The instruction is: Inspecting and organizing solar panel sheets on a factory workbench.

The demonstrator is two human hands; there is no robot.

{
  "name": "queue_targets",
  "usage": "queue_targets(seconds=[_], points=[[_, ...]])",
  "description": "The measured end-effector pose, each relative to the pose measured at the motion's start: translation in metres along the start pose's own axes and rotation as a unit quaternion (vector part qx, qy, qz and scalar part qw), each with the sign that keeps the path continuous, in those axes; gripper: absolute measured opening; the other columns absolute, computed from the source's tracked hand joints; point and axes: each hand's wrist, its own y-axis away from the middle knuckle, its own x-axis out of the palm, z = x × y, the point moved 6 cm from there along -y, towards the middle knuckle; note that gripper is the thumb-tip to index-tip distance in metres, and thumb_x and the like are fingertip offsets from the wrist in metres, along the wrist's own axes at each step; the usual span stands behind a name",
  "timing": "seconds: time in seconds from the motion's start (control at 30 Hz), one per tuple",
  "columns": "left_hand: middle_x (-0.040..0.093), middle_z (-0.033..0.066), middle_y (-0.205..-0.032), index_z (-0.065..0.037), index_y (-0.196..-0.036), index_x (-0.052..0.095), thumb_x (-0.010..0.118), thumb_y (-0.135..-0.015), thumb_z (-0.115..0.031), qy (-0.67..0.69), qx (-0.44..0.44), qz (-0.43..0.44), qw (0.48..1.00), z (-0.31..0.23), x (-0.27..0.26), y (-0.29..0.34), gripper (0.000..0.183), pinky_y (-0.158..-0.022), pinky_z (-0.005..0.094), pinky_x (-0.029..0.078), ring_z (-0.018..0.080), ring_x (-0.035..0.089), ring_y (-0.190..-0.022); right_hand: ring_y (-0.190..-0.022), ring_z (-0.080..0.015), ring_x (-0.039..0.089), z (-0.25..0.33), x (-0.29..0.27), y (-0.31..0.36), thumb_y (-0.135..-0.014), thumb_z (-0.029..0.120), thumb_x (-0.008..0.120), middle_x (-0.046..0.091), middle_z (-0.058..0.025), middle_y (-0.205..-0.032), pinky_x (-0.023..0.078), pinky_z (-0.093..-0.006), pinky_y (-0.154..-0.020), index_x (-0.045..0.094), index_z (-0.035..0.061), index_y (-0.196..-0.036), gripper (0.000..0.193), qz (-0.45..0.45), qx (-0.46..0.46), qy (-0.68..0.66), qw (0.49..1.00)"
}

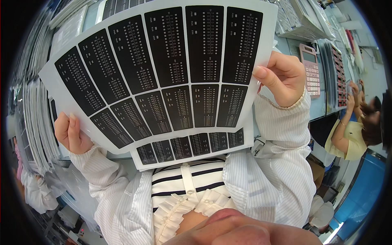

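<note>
A large white sheet printed with two rows of black label panels is held up in front of me, bowed slightly. The panels carry small pale squares and fine marks. My left hand has its fingers curled at the sheet's lower left edge. At the right edge, my right hand pinches the sheet, thumb on the printed face and the other fingers behind. Beneath it, closer to my body, lie further sheets with the same black panels; the held sheet hides most of them.
Tall stacks of papers or plastic-wrapped sheets line the left side. A pink calculator rests on the table at right, beside a dark-and-red panel stack. More white packs stand at the back right. A person in yellow works farther right.
</note>
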Motion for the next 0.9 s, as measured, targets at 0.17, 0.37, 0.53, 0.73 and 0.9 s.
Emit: queue_targets(seconds=[0.17,0.37,0.53,0.73,0.9], points=[[0.035,0.0022,-0.056,0.003,-0.063,0.039,0.046,-0.083,-0.008,0.034,-0.03,-0.019,0.999,-0.002,0.001,0.0,0.024,-0.052,0.0271,0.024,0.0133,0.03,-0.056,-0.057,-0.0111,0.058,-0.002,0.002,0.002,-0.085,0.012,0.056,0.063,-0.0107,-0.073,0.046,-0.0204,-0.05,0.058,-0.0063,-0.082,0.019,0.068,0.025,0.017,0.997],[0.039,0.0029,-0.057,0.003,-0.065,0.041,0.046,-0.082,-0.007,0.026,-0.012,0.024,0.999,0.004,-0.003,0.003,0.021,-0.053,0.027,0.025,0.014,0.031,-0.056,-0.045,-0.0111,0.055,0.001,0.002,0.001,-0.081,0.013,0.062,0.06,-0.0064,-0.058,0.041,-0.0196,-0.042,0.059,-0.0009,-0.068,0.019,0.001,0.003,-0.007,1.0],[0.04,0.0033,-0.059,0.004,-0.066,0.042,0.047,-0.082,-0.007,0.089,-0.092,0.024,0.991,0.007,0.001,0.001,0.02,-0.054,0.0274,0.026,0.0147,0.032,-0.057,-0.046,-0.0112,0.056,-0.001,0.002,0.0,-0.081,0.012,0.061,0.06,-0.0067,-0.059,0.041,-0.0196,-0.042,0.06,-0.0018,-0.07,0.018,-0.002,0.008,-0.024,1.0],[0.041,0.0033,-0.059,0.004,-0.067,0.044,0.047,-0.081,-0.007,0.051,-0.017,0.009,0.999,0.007,-0.004,0.003,0.019,-0.054,0.0272,0.027,0.0142,0.033,-0.058,-0.046,-0.0112,0.056,0.003,0.001,-0.003,-0.081,0.012,0.061,0.06,-0.0069,-0.06,0.042,-0.0199,-0.042,0.059,-0.002,-0.069,0.018,0.007,0.007,-0.001,1.0],[0.038,0.0028,-0.058,0.003,-0.065,0.043,0.047,-0.08,-0.007,0.025,-0.009,-0.016,1.0,0.004,0.003,0.002,0.02,-0.053,0.0268,0.025,0.0131,0.032,-0.056,-0.047,-0.0114,0.056,-0.002,0.003,-0.003,-0.081,0.012,0.061,0.06,-0.0068,-0.06,0.043,-0.02,-0.043,0.059,-0.0017,-0.069,0.019,0.006,0.013,-0.005,1.0]])
